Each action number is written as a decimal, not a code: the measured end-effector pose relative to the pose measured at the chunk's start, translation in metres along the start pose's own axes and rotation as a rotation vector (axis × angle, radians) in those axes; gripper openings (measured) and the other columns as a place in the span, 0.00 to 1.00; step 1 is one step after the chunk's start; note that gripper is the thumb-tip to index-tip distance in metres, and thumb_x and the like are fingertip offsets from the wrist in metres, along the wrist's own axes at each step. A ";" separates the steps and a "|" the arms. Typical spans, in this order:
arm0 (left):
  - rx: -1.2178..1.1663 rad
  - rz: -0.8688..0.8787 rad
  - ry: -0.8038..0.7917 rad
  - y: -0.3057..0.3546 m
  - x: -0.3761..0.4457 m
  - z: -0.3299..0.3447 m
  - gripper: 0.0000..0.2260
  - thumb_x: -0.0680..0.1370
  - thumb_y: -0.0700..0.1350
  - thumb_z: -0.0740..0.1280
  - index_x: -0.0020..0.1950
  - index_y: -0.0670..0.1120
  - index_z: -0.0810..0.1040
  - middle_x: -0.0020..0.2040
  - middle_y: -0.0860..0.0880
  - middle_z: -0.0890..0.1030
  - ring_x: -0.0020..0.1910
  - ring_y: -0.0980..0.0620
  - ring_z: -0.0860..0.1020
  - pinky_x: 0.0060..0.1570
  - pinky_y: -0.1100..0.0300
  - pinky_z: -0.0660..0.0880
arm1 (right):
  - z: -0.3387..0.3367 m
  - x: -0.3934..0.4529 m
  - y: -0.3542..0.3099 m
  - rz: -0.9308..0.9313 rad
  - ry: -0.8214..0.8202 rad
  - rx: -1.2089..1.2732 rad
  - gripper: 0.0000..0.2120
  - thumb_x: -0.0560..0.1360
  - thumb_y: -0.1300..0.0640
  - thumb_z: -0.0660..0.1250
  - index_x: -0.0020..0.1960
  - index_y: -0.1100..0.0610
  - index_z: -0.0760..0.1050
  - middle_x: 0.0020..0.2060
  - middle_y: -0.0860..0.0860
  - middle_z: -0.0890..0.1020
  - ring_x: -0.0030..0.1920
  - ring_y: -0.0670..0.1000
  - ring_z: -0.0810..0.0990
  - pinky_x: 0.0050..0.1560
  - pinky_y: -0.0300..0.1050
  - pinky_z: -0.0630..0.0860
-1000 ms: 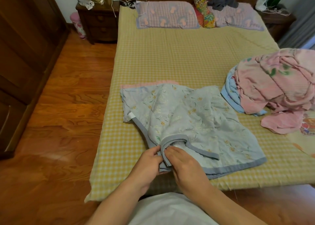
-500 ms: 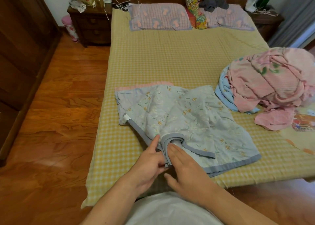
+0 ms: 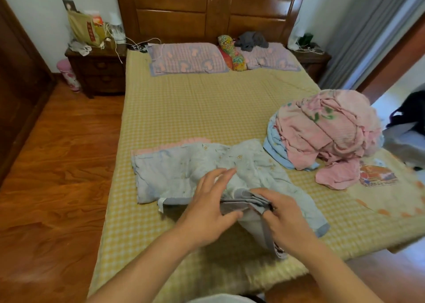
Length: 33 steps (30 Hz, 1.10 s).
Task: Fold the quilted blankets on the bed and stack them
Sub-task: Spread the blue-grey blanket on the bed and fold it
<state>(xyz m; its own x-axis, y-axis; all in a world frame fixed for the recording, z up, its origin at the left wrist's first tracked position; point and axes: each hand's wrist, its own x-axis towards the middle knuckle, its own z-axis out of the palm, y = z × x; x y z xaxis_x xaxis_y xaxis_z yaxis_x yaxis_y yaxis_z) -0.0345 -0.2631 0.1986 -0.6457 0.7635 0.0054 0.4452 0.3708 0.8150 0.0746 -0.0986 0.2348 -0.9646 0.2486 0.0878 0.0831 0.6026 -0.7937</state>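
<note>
A pale blue floral quilted blanket (image 3: 174,169) with a grey border lies rumpled near the foot of the yellow checked bed (image 3: 195,109). My right hand (image 3: 282,220) pinches its bunched grey edge and holds it a little above the bed. My left hand (image 3: 207,208) hovers over the same edge, fingers spread, thumb touching the fabric. A pink strip of another blanket (image 3: 174,143) shows under the blue one's far edge. To the right sits a heap of crumpled pink blankets (image 3: 326,128) over a light blue one (image 3: 274,148).
Two pillows (image 3: 186,59) and a colourful bolster (image 3: 232,52) lie by the wooden headboard. A nightstand (image 3: 99,73) stands left of the bed, with a pink bin (image 3: 67,75) beside it. Wooden floor runs along the left; a curtain (image 3: 368,33) hangs at the right.
The grey-bordered edge has been gathered and lifted off the bed by my right hand. My left hand has let go and spread open above it. The camera view has tilted up.
</note>
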 end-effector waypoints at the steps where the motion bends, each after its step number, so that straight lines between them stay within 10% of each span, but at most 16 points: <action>1: -0.007 0.135 0.001 0.019 0.018 -0.005 0.36 0.74 0.55 0.69 0.79 0.65 0.56 0.76 0.66 0.57 0.79 0.64 0.51 0.79 0.55 0.55 | -0.023 0.007 -0.011 -0.048 -0.035 -0.018 0.23 0.70 0.69 0.64 0.55 0.45 0.82 0.49 0.39 0.85 0.52 0.42 0.83 0.53 0.39 0.77; 7: -0.160 0.428 -0.187 0.139 0.088 -0.028 0.24 0.79 0.52 0.71 0.73 0.58 0.67 0.59 0.56 0.77 0.60 0.57 0.77 0.63 0.53 0.74 | -0.173 0.021 -0.047 -0.170 -0.113 -0.146 0.24 0.73 0.77 0.65 0.57 0.51 0.83 0.51 0.45 0.85 0.54 0.47 0.83 0.53 0.44 0.78; 14: 0.218 0.527 -0.218 0.241 0.176 -0.003 0.07 0.83 0.51 0.66 0.60 0.52 0.78 0.51 0.56 0.76 0.50 0.58 0.73 0.48 0.64 0.72 | -0.354 0.033 -0.038 -0.310 0.153 -0.037 0.10 0.78 0.60 0.67 0.50 0.47 0.82 0.46 0.48 0.84 0.49 0.50 0.82 0.52 0.46 0.78; 18: 0.126 0.517 -0.148 0.292 0.218 0.045 0.02 0.80 0.43 0.67 0.52 0.48 0.78 0.47 0.57 0.77 0.46 0.60 0.74 0.46 0.59 0.72 | -0.424 0.063 -0.013 -0.306 0.221 -0.082 0.12 0.79 0.68 0.66 0.52 0.52 0.81 0.46 0.46 0.83 0.49 0.45 0.81 0.51 0.36 0.76; 23: 0.033 0.509 0.313 0.330 0.239 0.034 0.08 0.78 0.47 0.72 0.45 0.51 0.73 0.36 0.55 0.76 0.34 0.59 0.74 0.32 0.63 0.68 | -0.495 0.095 -0.013 -0.376 0.425 -0.099 0.10 0.80 0.63 0.67 0.51 0.48 0.80 0.43 0.40 0.83 0.45 0.37 0.79 0.46 0.27 0.72; 27: 0.519 0.269 0.265 0.309 0.254 -0.008 0.11 0.76 0.55 0.73 0.51 0.55 0.72 0.41 0.56 0.78 0.38 0.57 0.76 0.38 0.54 0.76 | -0.527 0.146 -0.019 -0.461 0.702 -0.186 0.09 0.79 0.61 0.66 0.52 0.48 0.78 0.42 0.41 0.80 0.42 0.39 0.77 0.46 0.31 0.71; 33: 0.989 -0.155 0.526 0.232 0.240 -0.058 0.14 0.78 0.64 0.67 0.47 0.54 0.70 0.39 0.56 0.75 0.41 0.51 0.79 0.33 0.56 0.69 | -0.494 0.256 0.026 -0.235 0.440 -0.535 0.10 0.77 0.62 0.63 0.57 0.53 0.76 0.54 0.59 0.82 0.54 0.63 0.79 0.50 0.51 0.73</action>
<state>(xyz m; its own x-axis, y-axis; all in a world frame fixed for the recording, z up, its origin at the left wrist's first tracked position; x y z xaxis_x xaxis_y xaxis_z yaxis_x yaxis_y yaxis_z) -0.1225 -0.0245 0.4229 -0.8137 0.4422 0.3774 0.4820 0.8761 0.0127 -0.0465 0.3547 0.5340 -0.7917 0.2809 0.5425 0.1054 0.9375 -0.3316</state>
